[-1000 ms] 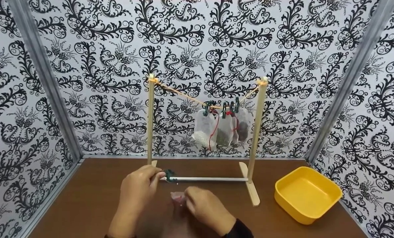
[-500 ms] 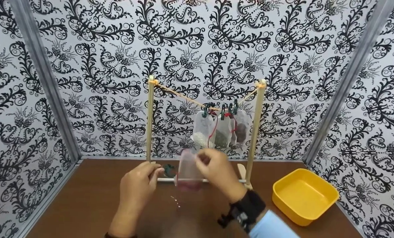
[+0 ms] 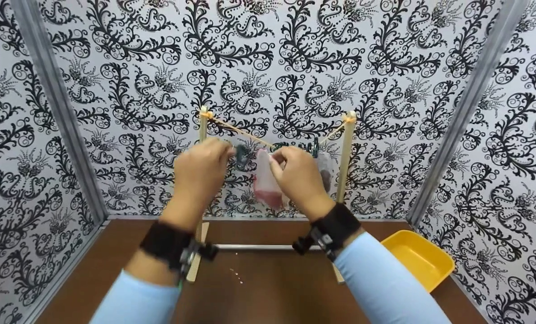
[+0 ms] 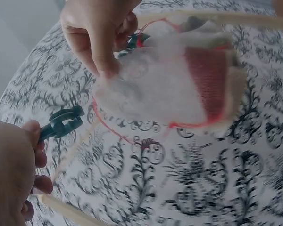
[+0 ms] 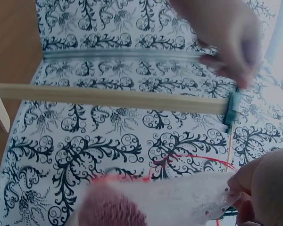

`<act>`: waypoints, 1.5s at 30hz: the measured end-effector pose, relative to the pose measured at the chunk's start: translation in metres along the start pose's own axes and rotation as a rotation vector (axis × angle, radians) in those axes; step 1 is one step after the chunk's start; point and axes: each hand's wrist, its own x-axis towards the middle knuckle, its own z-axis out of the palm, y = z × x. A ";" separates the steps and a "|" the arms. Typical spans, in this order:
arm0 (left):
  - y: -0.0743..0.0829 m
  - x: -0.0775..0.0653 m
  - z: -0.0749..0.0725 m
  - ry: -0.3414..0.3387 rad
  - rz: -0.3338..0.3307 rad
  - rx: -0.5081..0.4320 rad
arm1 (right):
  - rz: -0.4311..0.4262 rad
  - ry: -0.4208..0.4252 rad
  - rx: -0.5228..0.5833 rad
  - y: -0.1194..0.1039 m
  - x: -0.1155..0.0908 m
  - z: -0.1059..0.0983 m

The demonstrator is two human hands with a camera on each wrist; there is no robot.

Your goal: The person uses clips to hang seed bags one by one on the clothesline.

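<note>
My left hand [image 3: 200, 168] pinches a dark green clothespin [image 4: 61, 125] by its handle end, with the pin's jaws pointing away from the fingers. The right hand [image 3: 297, 173] pinches the top of a sheer white drawstring pouch [image 4: 155, 84] between thumb and fingers. Dark pink filling [image 4: 207, 80] shows through its lower end, and a thin red cord [image 4: 115, 129] trails from it. Both hands are raised in front of an orange string [image 3: 236, 129], the clothespin just left of the pouch. Other clipped pouches [image 3: 324, 168] hang on the string, partly hidden behind my right hand.
Two wooden posts [image 3: 346, 157] carry the string, with a pale rod [image 3: 258, 247] low between them. At the right on the brown table [image 3: 268, 288] stands a yellow tub [image 3: 418, 258], partly covered by my right sleeve. Small pale specks [image 3: 236, 272] lie mid-table.
My right hand has lifted the pouch from low over the table up to the string. The left hand has risen too, carrying the clothespin from near the rod.
</note>
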 end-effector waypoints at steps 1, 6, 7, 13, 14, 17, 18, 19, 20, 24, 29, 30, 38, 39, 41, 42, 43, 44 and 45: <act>0.001 0.012 0.000 -0.019 0.013 0.021 | 0.005 0.001 -0.020 -0.001 0.003 0.000; 0.006 0.059 0.002 -0.183 0.054 0.145 | 0.005 -0.006 -0.108 -0.008 0.011 -0.004; 0.007 0.066 0.002 -0.219 0.056 0.163 | 0.007 -0.005 -0.118 -0.009 0.012 -0.004; 0.005 0.085 0.012 -0.310 0.047 0.184 | -0.008 -0.009 -0.170 -0.013 0.023 -0.004; 0.005 0.085 0.014 -0.314 0.046 0.176 | -0.010 -0.016 -0.175 -0.013 0.024 -0.004; 0.002 0.084 0.020 -0.340 0.030 0.159 | 0.003 -0.044 -0.180 -0.014 0.027 -0.002; 0.001 0.083 0.022 -0.348 0.022 0.154 | 0.008 -0.047 -0.181 -0.014 0.027 -0.001; 0.001 0.083 0.024 -0.356 0.015 0.151 | 0.012 -0.047 -0.182 -0.014 0.028 -0.001; 0.001 0.082 0.026 -0.362 0.013 0.150 | 0.017 -0.047 -0.177 -0.014 0.028 -0.001; 0.002 0.080 0.031 -0.367 0.049 0.170 | 0.024 -0.033 -0.154 -0.013 0.028 -0.001; 0.003 0.079 0.030 -0.372 0.104 0.215 | -0.006 -0.012 -0.153 -0.010 0.030 0.000; 0.003 0.079 0.030 -0.383 0.103 0.217 | -0.013 -0.007 -0.156 -0.010 0.030 0.000; 0.004 0.079 0.020 -0.559 0.134 0.275 | -0.036 0.004 -0.155 -0.006 0.031 0.004; 0.005 0.078 0.019 -0.571 0.138 0.276 | -0.036 0.000 -0.155 -0.006 0.031 0.004; 0.006 0.078 0.017 -0.585 0.141 0.272 | -0.038 -0.003 -0.166 -0.007 0.030 0.004; 0.006 0.078 0.016 -0.588 0.135 0.263 | -0.037 -0.006 -0.171 -0.007 0.029 0.004; 0.007 0.077 0.015 -0.579 0.127 0.246 | -0.035 -0.009 -0.172 -0.007 0.028 0.004; 0.008 0.075 0.015 -0.572 0.115 0.225 | -0.036 -0.012 -0.174 -0.007 0.028 0.004; 0.008 0.073 0.014 -0.557 0.105 0.205 | -0.038 -0.012 -0.178 -0.007 0.027 0.004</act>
